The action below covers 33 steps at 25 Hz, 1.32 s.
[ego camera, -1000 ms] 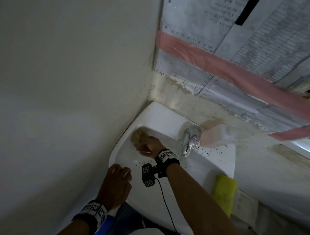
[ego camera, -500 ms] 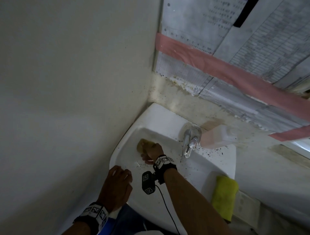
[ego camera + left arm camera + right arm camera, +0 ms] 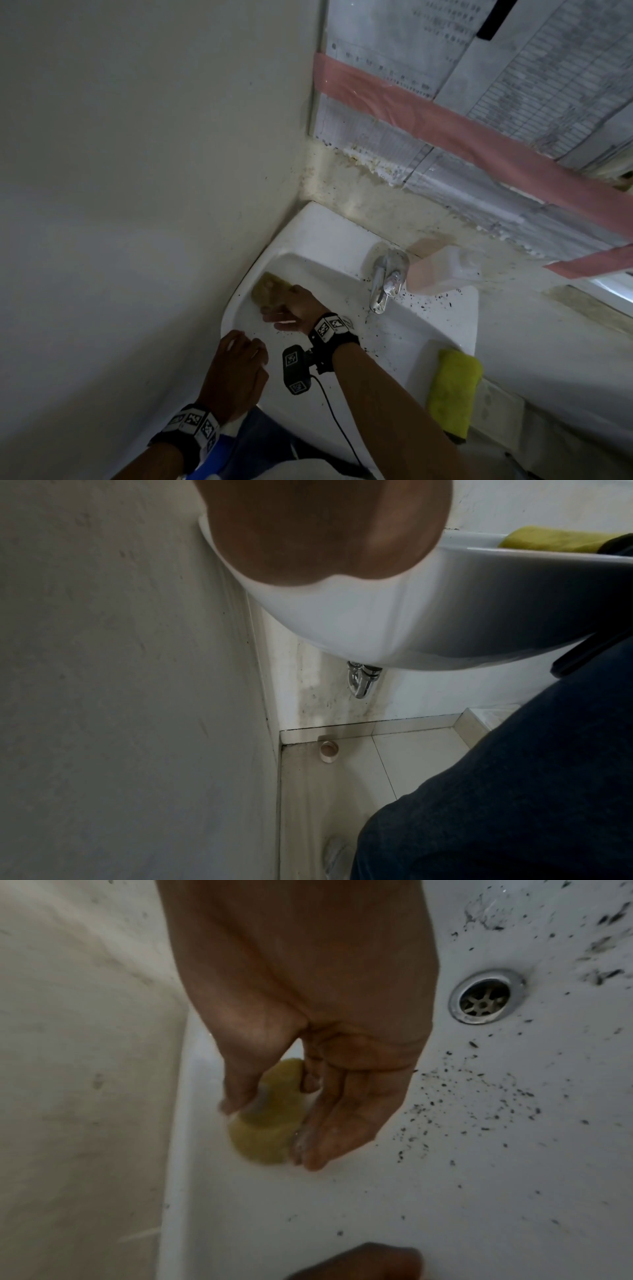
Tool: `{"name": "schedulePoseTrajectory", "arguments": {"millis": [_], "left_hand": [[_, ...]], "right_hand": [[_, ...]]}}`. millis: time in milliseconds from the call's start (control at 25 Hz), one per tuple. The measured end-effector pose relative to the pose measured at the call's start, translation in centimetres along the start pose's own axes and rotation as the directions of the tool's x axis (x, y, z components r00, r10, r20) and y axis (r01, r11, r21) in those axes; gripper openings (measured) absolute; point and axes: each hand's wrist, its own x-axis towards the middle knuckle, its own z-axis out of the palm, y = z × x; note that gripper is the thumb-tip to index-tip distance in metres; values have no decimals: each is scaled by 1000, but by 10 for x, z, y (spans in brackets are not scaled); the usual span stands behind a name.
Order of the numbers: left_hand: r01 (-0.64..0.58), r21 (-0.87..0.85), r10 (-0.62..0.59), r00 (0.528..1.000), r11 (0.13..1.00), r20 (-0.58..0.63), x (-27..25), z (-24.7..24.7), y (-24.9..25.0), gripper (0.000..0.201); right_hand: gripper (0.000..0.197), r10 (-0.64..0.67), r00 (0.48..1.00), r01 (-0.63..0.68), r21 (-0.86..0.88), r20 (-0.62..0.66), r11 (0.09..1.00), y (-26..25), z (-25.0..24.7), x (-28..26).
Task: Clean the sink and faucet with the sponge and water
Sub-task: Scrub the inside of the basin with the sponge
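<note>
A white sink [image 3: 445, 329] is fixed in the corner, its basin spattered with black specks [image 3: 479, 1096]. My right hand [image 3: 291, 308] pinches a yellow sponge [image 3: 267, 287] between thumb and fingers and presses it on the basin's left inner wall. The right wrist view shows the sponge [image 3: 267, 1123] gripped in that hand [image 3: 270, 1134], left of the drain [image 3: 483, 1000]. The chrome faucet [image 3: 383, 284] stands at the back, untouched. My left hand [image 3: 236, 370] rests on the front-left rim, its fingers curled over the edge [image 3: 359, 1261]. Its palm [image 3: 325, 528] fills the top of the left wrist view.
A yellow-green cloth [image 3: 452, 387] lies on the sink's right front rim. A white and pink bottle [image 3: 442, 274] stands right of the faucet. A wall [image 3: 137, 240] closes the left side. Below the basin hangs the chrome trap pipe [image 3: 359, 683].
My right hand has rubbed the sponge along the left basin wall, first toward me, then back to the left. The left hand has stayed on the rim.
</note>
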Motion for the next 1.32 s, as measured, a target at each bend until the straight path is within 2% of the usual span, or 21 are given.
{"name": "schedulePoseTrajectory", "arguments": {"millis": [120,160,240,320,400,480,560,640,760,800,920,960,1080,1160,1240,1320], "left_hand": [[1,-5,-1,1000,1000,5,1,-2,1,19],[1,-8,-1,1000,1000,7,0,-2,1,20],[5,-10,-5,1000,1000,5,1,-3,2,20],[13,-13,-13,1000,1000,1,2,-4,2,20],[14,-24,-14,1000,1000,-6,2,-4,4,21],[13,-22,-13,1000,1000,-2,2,-5,4,20],[18,-10,-17,1000,1000,12,2,-4,4,18],[20,-9,-20,1000,1000,12,2,-4,2,16],[15,-14,-16,1000,1000,-1,2,-3,2,17],[18,-14,-18,1000,1000,-2,2,-4,2,18],[22,-20,-22,1000,1000,1,2,-4,2,18],[20,-21,-20,1000,1000,3,2,-4,2,18],[8,-23,-8,1000,1000,2,2,-6,2,18],[-5,-30,5,1000,1000,6,1,-6,2,15],[-28,-33,28,1000,999,11,1,-6,0,12],[-45,-35,47,998,998,36,0,-7,-3,16]], "right_hand": [[39,104,975,-99,36,-195,994,3,3,-1],[35,127,967,-115,66,-220,991,4,3,-2],[31,112,977,-95,98,-179,991,4,3,-2],[41,83,987,-71,94,-136,993,9,1,-3],[46,80,978,-70,60,-195,996,12,-2,0],[39,84,971,-85,5,-224,996,10,1,0],[30,100,985,-90,74,-140,993,3,7,-1],[32,106,991,-99,94,-80,991,1,9,-1],[28,146,961,-135,62,-233,989,5,2,3],[29,154,962,-144,58,-226,988,5,2,3],[39,152,986,-149,55,-62,987,-2,7,-4],[40,163,986,-160,63,-48,985,-3,7,-7],[58,153,970,-146,52,-189,988,1,3,-1],[71,157,975,-150,52,-160,987,1,4,1],[60,147,985,-144,42,-89,989,-2,4,-2],[41,163,980,-158,47,-118,986,-5,-3,-6]]}}
